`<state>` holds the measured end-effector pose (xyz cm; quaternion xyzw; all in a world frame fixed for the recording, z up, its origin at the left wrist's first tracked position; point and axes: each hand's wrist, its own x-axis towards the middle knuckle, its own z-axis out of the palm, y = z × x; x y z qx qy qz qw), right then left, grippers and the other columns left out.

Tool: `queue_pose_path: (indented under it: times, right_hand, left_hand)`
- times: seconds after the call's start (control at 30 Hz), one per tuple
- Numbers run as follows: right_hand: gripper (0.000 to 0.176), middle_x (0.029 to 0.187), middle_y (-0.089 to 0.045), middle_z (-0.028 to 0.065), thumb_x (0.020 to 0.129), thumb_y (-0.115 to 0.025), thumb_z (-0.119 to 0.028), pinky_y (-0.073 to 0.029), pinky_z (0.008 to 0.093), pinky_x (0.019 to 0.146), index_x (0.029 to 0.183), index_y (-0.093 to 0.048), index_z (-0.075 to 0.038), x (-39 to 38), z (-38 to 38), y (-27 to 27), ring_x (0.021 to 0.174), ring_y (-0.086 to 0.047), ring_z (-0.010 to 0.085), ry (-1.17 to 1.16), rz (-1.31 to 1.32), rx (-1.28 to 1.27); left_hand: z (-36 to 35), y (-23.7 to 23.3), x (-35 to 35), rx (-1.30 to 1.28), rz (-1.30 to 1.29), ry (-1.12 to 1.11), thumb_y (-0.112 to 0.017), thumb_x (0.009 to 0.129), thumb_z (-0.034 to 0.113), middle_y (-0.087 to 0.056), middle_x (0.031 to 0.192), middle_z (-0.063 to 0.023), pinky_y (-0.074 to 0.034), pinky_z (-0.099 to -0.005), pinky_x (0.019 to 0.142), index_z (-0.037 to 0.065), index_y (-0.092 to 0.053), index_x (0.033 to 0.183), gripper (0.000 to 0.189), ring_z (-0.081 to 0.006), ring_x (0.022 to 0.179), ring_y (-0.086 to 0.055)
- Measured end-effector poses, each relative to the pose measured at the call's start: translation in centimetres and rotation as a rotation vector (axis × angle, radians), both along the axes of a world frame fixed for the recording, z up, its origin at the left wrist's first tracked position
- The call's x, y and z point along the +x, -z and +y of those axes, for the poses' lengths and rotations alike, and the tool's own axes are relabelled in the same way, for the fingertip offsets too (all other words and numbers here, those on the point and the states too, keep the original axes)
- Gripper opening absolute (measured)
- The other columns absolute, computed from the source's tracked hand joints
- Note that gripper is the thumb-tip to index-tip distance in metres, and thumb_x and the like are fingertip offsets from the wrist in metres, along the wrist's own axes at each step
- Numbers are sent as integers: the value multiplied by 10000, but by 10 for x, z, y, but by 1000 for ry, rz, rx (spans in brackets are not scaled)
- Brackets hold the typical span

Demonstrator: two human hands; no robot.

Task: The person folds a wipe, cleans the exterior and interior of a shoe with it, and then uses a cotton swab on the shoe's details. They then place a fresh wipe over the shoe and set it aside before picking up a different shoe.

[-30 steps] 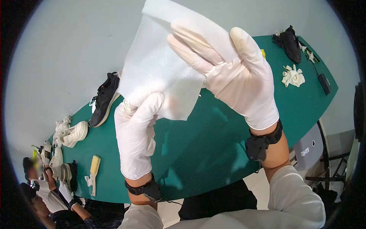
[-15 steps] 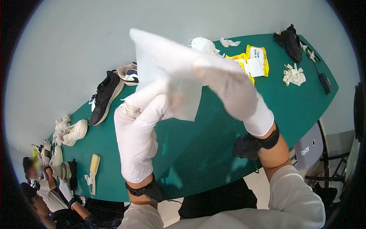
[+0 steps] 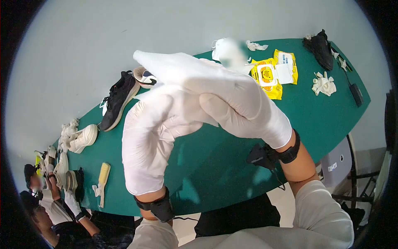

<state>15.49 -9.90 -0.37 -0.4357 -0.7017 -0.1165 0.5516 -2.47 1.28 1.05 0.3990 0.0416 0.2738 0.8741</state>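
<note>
Both my hands wear white gloves and are raised close to the camera above the green table point(image 3: 215, 166). My left hand point(image 3: 145, 145) and my right hand point(image 3: 236, 99) press together around a folded white wipe point(image 3: 166, 66), which shows only as a narrow white strip along the top of my right hand. The rest of the wipe is hidden between the gloves. A black strap sits on each wrist.
On the table lie yellow wipe packs point(image 3: 273, 72), crumpled white gloves point(image 3: 323, 85), a black sneaker point(image 3: 118, 99), a white shoe point(image 3: 83, 139), another black shoe point(image 3: 319, 47) and a yellow brush point(image 3: 101, 178). Another person point(image 3: 45, 207) sits at the far left end.
The open wipe held up flat a second ago has been folded down and gathered between my two hands. My right hand turned over on top of it.
</note>
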Motion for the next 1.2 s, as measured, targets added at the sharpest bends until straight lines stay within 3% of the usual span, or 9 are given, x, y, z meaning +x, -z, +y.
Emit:
queue_pose_path:
  times: [0.2,0.33,0.47,0.67,0.7,0.83,0.97,1.03,1.2]
  right_hand:
    - [498,1011,-675,133,889,-665,-106,-519,370,802,1375,-563,-67,-8,-3,-9,880,-624,329,-5,-27,-26]
    - [539,961,-701,110,907,-666,-108,-533,346,816,1427,-528,-83,-1,6,-5,861,-657,284,55,-102,-104]
    - [468,944,-729,93,961,-625,-113,-548,317,831,1420,-540,-82,0,14,-4,849,-684,255,-9,-55,-54]
    - [332,1003,-753,74,1023,-570,-179,-533,281,892,1313,-622,-25,0,-1,-6,904,-695,186,-137,114,-231]
    - [325,1005,-753,67,1029,-565,-192,-528,275,893,1293,-633,-16,0,-4,-6,920,-692,163,-188,190,-251]
    - [346,992,-738,39,1041,-548,-266,-525,269,884,1233,-663,-2,3,-3,9,960,-669,105,-81,368,-286]
    - [354,1068,-696,71,1033,-541,-272,-548,313,878,1233,-640,3,-2,-12,3,1004,-666,150,-199,692,-463]
    - [320,1202,-643,124,1024,-543,-197,-567,359,875,1262,-590,10,-8,-11,-3,1061,-650,206,-572,1113,-478]
    - [401,1189,-644,130,1008,-570,-229,-573,417,915,1323,-555,17,-1,-13,-2,1086,-652,229,-570,1047,-529]
  left_hand:
    - [14,-2,-15,-305,-269,296,-482,1002,270,-496,1323,-422,-533,-678,911,-186,-426,1337,569,-570,1160,-570]
    - [27,-17,-23,-425,-117,436,-447,1016,358,-192,1515,-455,-570,-482,899,-168,-152,1497,771,-599,1417,-234]
    - [26,-12,-19,-331,-174,471,-424,1029,355,-209,1492,-475,-591,-417,846,-177,-67,1501,796,-644,1362,-284]
    - [-8,-20,-9,585,353,-186,-521,1000,387,-675,1168,-273,-584,-318,749,-132,-519,1321,610,-391,1100,-675]
    - [-14,-20,-3,542,288,-251,-628,978,288,-729,1048,-125,-557,-255,764,-58,-635,1240,434,-196,928,-717]
    - [-7,0,13,873,402,-732,-767,884,179,-688,991,-53,-489,-257,884,28,-645,1219,386,-127,941,-643]
    - [0,6,20,945,290,-705,-804,838,231,-606,1257,-88,-513,-278,886,38,-512,1395,659,-145,1054,-622]
    - [-4,0,17,682,247,-481,-799,838,221,-615,1256,-95,-535,-269,846,32,-515,1399,656,-149,1027,-638]
    - [-1,-2,12,570,271,-369,-756,873,134,-721,1010,-75,-551,-218,724,3,-687,1178,340,-105,861,-664]
